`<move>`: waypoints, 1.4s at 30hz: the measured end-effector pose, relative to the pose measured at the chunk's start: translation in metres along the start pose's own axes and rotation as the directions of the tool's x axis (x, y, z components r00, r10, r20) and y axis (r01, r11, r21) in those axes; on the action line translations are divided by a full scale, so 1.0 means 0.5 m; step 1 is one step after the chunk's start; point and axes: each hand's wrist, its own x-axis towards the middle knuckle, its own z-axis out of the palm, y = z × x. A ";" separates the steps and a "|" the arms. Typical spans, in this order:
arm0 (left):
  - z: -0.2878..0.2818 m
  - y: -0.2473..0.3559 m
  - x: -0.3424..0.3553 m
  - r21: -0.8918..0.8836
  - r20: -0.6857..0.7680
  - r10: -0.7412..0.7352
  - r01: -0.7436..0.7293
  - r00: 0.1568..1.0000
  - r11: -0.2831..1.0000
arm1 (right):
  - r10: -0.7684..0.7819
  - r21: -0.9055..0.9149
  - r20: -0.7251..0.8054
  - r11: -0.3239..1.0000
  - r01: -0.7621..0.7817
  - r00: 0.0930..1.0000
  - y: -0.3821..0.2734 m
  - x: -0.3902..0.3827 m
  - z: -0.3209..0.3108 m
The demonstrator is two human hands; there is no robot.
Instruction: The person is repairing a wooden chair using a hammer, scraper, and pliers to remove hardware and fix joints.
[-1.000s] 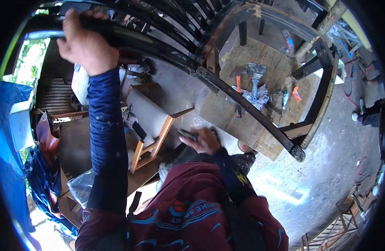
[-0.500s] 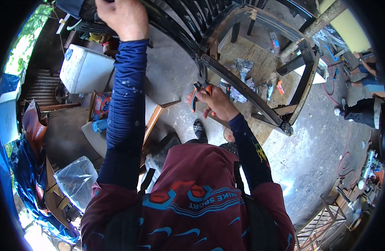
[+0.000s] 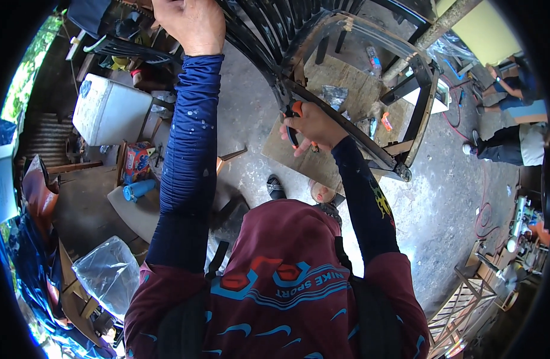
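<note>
A black wooden chair frame with a slatted back and an open, seatless ring lies tilted in front of me. My right hand is closed round pliers with orange and black handles. Their jaws are up against the corner where the seat rail meets the back, and what they bite on is too small to make out. At the upper edge, my left hand is closed at the chair back's outer side; its fingertips are partly cut off by the picture.
Under the chair, a wooden board bears plastic scraps and an orange packet. To the left stand a white box, a blue bottle and a clear plastic bag. Two people stand at right, near a red hose.
The whole view has shifted slightly. My right hand has turned a little, and the pliers sit closer under the seat rail. My left hand stays at the chair back.
</note>
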 end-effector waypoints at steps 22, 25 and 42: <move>-0.024 -0.039 0.029 -0.023 -0.009 0.004 -0.005 1.000 1.000 | -0.402 0.480 -0.448 0.645 0.594 0.799 0.140 0.210 0.175; 0.000 -0.004 0.010 0.056 -0.016 -0.051 0.051 0.999 0.997 | -0.479 0.643 -0.431 0.431 0.633 0.765 0.134 0.236 0.208; 0.009 -0.014 0.007 -0.077 -0.039 -0.001 -0.002 0.999 0.997 | -0.198 0.337 -0.090 0.916 0.217 0.976 0.297 0.113 0.146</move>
